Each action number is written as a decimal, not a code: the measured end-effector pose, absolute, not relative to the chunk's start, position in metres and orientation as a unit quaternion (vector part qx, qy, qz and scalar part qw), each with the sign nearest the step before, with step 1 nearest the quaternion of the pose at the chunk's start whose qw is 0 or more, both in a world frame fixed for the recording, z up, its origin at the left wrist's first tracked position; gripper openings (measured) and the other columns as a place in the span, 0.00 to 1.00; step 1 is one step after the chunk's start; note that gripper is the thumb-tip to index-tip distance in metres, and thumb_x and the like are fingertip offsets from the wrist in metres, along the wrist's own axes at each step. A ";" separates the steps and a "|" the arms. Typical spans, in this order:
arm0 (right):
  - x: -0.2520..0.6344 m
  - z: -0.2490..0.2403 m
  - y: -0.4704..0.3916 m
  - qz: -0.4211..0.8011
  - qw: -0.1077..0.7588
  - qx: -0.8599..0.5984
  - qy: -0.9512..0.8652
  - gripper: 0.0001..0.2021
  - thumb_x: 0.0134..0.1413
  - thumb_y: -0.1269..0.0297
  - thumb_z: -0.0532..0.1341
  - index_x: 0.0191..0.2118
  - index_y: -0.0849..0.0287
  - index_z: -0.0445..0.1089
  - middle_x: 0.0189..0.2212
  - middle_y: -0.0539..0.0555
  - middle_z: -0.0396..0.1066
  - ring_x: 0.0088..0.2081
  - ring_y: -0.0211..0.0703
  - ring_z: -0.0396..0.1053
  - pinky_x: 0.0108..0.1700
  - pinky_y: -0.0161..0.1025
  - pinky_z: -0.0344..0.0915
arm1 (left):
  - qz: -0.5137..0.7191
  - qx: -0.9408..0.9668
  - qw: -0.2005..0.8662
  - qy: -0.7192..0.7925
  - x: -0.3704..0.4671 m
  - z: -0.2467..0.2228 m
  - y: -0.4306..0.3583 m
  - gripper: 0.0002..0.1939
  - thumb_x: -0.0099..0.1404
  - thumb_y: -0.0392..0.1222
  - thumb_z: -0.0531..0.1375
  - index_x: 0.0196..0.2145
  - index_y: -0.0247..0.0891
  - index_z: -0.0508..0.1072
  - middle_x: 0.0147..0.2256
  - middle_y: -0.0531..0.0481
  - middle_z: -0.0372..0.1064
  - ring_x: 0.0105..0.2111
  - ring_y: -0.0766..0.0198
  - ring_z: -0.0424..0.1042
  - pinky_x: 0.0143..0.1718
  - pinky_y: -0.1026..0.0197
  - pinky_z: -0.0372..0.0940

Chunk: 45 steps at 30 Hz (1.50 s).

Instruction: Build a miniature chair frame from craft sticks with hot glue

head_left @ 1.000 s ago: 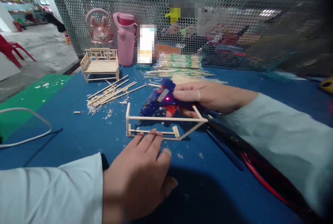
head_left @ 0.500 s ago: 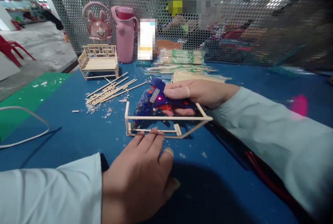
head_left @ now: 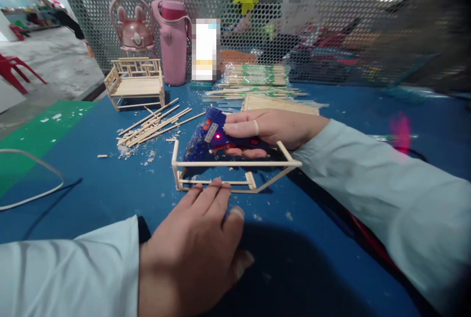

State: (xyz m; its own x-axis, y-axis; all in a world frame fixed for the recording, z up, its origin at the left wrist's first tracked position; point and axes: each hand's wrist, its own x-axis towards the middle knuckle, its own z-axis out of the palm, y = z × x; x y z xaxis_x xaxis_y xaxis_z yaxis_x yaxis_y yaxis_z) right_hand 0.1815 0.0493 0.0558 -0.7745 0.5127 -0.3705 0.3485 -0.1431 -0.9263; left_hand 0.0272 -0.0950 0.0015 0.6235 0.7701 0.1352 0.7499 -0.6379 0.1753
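My right hand (head_left: pixel 270 128) is wrapped round a blue hot glue gun (head_left: pixel 196 143) with a lit red light. The gun tilts down to the left, its nozzle close to the left corner of a small frame of wooden sticks (head_left: pixel 235 164). Whether the tip touches the wood I cannot tell. My left hand (head_left: pixel 195 238) lies palm down in front of the frame. Its fingers are stretched out, fingertips resting on the frame's lower front stick. The frame stands on the blue tabletop (head_left: pixel 121 199).
A small finished-looking stick bench (head_left: pixel 136 86) stands at the back left. Loose sticks (head_left: pixel 154 125) and shavings lie before it. Behind are a pink bottle (head_left: pixel 174 47), a blurred phone screen (head_left: pixel 205 49) and bagged sticks (head_left: pixel 255 75). A white cable (head_left: pixel 55 184) lies left; mesh (head_left: pixel 331 37) closes the back.
The glue gun and my right hand have shifted a little to the left, nearer the frame's left post. My left hand stays on the frame. The whole view has moved slightly.
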 end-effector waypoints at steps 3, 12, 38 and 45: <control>0.182 0.056 0.049 0.678 0.069 -0.331 -0.652 0.10 0.55 0.59 0.57 0.29 0.61 0.61 0.21 0.46 0.62 0.16 0.25 0.58 0.16 0.24 0.57 | 0.098 0.899 0.052 0.423 0.027 0.002 -0.095 0.22 0.61 0.51 0.52 0.48 0.34 0.67 0.55 0.34 0.58 0.56 0.48 0.57 0.53 0.47 0.57; 0.183 0.053 0.049 0.698 0.063 -0.287 -0.653 0.08 0.59 0.65 0.52 0.30 0.63 0.59 0.19 0.44 0.61 0.12 0.24 0.55 0.17 0.23 0.58 | 0.100 0.899 0.057 0.423 0.027 0.001 -0.096 0.22 0.62 0.50 0.52 0.48 0.33 0.66 0.56 0.34 0.57 0.56 0.48 0.57 0.53 0.46 0.56; 0.266 0.100 0.016 0.525 0.037 -0.482 -0.701 0.15 0.52 0.52 0.56 0.25 0.59 0.66 0.18 0.46 0.63 0.14 0.25 0.54 0.15 0.28 0.51 | 0.101 0.898 0.078 0.422 0.025 0.003 -0.095 0.20 0.61 0.48 0.52 0.47 0.34 0.67 0.56 0.35 0.56 0.58 0.48 0.54 0.54 0.45 0.56; 0.272 0.091 0.019 0.509 0.030 -0.468 -0.722 0.16 0.50 0.50 0.56 0.26 0.58 0.66 0.21 0.47 0.66 0.14 0.26 0.55 0.15 0.28 0.53 | 0.105 0.898 0.080 0.420 0.025 0.002 -0.097 0.20 0.61 0.48 0.52 0.47 0.35 0.67 0.56 0.35 0.57 0.57 0.47 0.55 0.54 0.45 0.57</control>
State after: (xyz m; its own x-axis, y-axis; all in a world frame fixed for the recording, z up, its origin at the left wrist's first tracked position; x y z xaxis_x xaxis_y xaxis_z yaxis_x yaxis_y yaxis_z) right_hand 0.2716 0.0193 0.0908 -0.5604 0.7061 -0.4329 0.6442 0.0431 -0.7636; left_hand 0.0245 -0.0967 0.0023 0.6245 0.7716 0.1214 0.7377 -0.6337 0.2327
